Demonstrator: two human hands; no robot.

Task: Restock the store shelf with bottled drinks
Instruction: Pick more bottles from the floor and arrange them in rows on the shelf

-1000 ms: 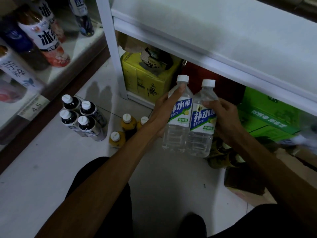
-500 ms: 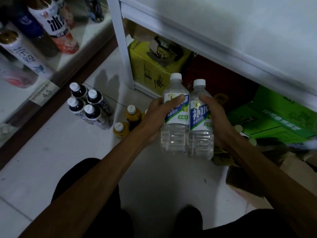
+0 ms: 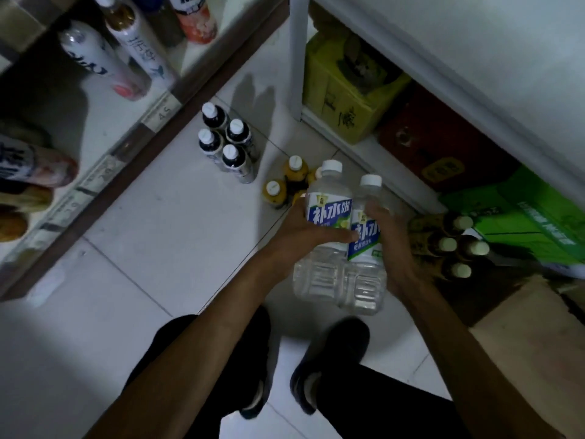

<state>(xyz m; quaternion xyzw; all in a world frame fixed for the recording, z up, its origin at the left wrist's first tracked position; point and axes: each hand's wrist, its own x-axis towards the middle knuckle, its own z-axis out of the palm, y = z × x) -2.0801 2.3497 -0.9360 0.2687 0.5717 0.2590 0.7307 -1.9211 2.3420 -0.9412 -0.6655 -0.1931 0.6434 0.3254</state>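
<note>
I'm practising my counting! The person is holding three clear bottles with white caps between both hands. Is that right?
Not quite. The head view shows two clear bottles, not three. The rest is right: they have white caps, and the left hand and the right hand hold them side by side.

Clear bottles (image 3: 319, 274), blue-green-white labels (image 3: 329, 213)

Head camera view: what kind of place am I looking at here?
Probably a small shop's drinks aisle. The shelf carries bottled drinks with price tags on its edge, cartons sit under a white shelf, and the left hand and right hand hold water bottles.
</note>
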